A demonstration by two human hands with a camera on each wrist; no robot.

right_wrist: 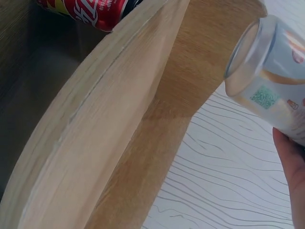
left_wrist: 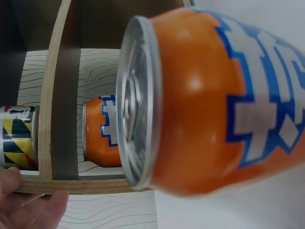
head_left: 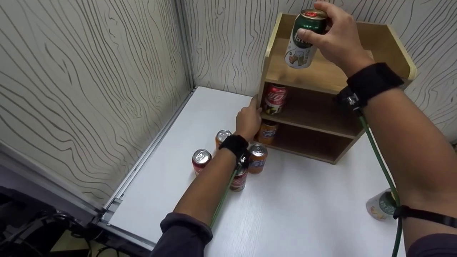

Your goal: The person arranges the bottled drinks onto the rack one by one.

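My right hand (head_left: 339,39) grips a green and white beer can (head_left: 301,53) between thumb and fingers, over the top level of a small wooden shelf (head_left: 321,129). In the right wrist view the can's white lower part (right_wrist: 281,86) tilts above the top board. Thumb and fingers of my left hand (head_left: 248,121) pinch the shelf's left side panel (left_wrist: 95,185) at its front edge. A red cola can (head_left: 275,98) stands at the left end of the middle level. Below it, an orange soda can (head_left: 267,132) stands in the bottom level.
Around my left forearm stand two orange cans (head_left: 257,162) and two red cans (head_left: 200,159), partly hidden by it. Another green and white can (head_left: 379,205) is beside my right forearm. Patterned wall panels (head_left: 225,46) rise behind and left of the white table (head_left: 303,210).
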